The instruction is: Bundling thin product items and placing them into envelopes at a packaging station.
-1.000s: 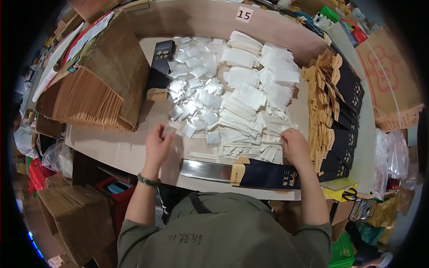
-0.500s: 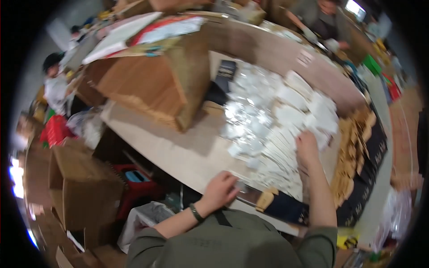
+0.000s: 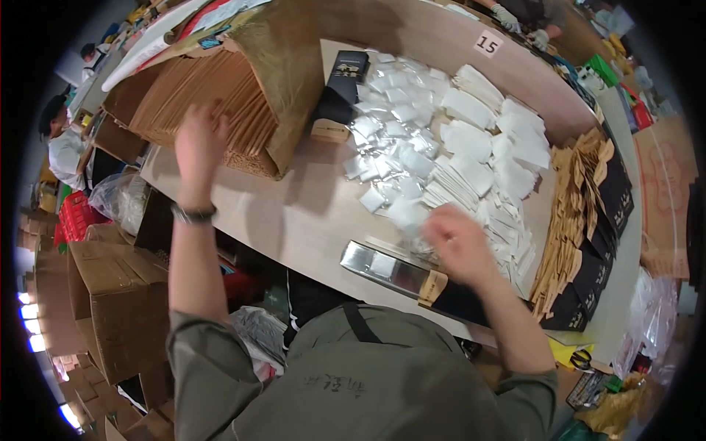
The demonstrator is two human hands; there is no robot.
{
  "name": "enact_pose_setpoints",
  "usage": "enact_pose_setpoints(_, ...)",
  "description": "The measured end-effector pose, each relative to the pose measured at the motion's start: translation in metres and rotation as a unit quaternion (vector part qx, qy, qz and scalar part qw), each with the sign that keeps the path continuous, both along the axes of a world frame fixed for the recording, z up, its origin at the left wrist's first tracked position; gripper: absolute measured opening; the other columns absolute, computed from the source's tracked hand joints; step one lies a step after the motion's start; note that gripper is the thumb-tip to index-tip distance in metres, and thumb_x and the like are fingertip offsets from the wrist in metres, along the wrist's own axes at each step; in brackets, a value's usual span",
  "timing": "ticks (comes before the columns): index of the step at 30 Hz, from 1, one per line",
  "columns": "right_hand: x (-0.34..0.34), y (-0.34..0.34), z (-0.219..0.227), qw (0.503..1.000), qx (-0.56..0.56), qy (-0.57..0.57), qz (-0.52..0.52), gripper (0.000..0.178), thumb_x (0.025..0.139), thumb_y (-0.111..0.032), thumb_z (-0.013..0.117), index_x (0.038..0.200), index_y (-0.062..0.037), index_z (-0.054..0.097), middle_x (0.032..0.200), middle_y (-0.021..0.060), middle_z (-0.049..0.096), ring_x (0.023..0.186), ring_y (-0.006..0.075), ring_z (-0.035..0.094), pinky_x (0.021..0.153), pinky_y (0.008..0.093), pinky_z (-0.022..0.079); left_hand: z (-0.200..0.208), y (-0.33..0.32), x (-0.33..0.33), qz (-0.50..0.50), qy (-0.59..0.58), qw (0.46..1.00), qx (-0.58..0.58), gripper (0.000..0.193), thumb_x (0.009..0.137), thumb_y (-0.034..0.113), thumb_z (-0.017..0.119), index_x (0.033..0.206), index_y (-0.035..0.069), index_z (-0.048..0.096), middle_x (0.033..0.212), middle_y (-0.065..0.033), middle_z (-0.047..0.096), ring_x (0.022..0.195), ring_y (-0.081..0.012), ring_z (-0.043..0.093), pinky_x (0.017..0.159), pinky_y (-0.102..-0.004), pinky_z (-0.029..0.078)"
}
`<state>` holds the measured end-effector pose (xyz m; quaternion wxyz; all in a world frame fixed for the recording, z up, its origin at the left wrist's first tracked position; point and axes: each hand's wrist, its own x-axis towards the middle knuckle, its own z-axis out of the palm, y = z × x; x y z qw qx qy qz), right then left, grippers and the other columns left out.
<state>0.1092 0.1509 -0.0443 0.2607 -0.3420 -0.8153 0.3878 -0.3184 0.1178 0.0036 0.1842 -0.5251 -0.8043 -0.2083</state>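
My left hand [image 3: 200, 147] is raised in front of an open cardboard box [image 3: 298, 84] lying on its side. Its fingers look apart, though slightly blurred, close to the tightly packed brown card pieces [image 3: 195, 92] inside. My right hand [image 3: 460, 246] hovers with curled fingers over the near end of the white folded papers [image 3: 478, 158] and small clear-wrapped packets [image 3: 401, 140]. Whatever its fingers hold, if anything, is hidden. Below it, at the table's near edge, lies a narrow silver tray [image 3: 360, 259] with a white square packet [image 3: 382, 263] on it and a black-and-brown sleeve [image 3: 434, 287] at its right.
Black sleeves with brown ends [image 3: 573, 228] are stacked along the right side. A black package [image 3: 340, 92] lies beside the box. A raised board [image 3: 412, 33] borders the table's back. Past it, gloved hands [image 3: 507, 18] of another person show. Cartons [image 3: 121, 294] stand at the left.
My left hand has moved from the near table edge up and left to the cardboard box. My right hand has come nearer and left from the white papers. The silver tray now shows plainly.
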Motion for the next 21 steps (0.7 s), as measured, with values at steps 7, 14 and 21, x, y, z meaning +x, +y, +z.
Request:
enact_pose_setpoints(7,-0.016,-0.076,-0.063,0.983,0.095,-0.154,0.038,0.009,0.084,-0.014,0.069,0.085,-0.0062,0.066,0.09,0.0115,0.062,0.082,0.0334,0.06,0.073,0.0424,0.049,-0.029,0.023,-0.056,-0.058,0.012,0.989,-0.137,0.021,0.088,0.014,0.056,0.102,0.008,0.07,0.092,-0.0227,0.068,0.087,-0.0427,0.065,0.074,-0.0487,0.053)
enact_pose_setpoints(14,-0.009,-0.087,-0.055,0.986,0.124,-0.106,-0.022,0.01,0.079,-0.012,0.075,0.083,-0.0058,0.068,0.099,0.0088,0.06,0.096,0.0304,0.056,0.081,0.041,0.045,-0.013,0.017,-0.04,-0.014,0.01,0.995,-0.097,0.026,0.095,0.028,0.056,0.109,0.008,0.066,0.096,-0.0239,0.067,0.093,-0.0429,0.063,0.076,-0.0489,0.052)
enact_pose_setpoints(21,-0.011,-0.083,-0.076,0.987,0.101,-0.104,-0.069,0.023,0.076,-0.013,0.077,0.097,-0.0073,0.067,0.106,0.0095,0.06,0.1,0.0305,0.056,0.086,0.0412,0.044,-0.023,-0.037,-0.03,-0.031,-0.263,0.944,0.195,0.029,0.105,0.025,0.049,0.108,-0.001,0.063,0.09,-0.006,0.066,0.082,-0.0178,0.063,0.072,-0.0307,0.05)
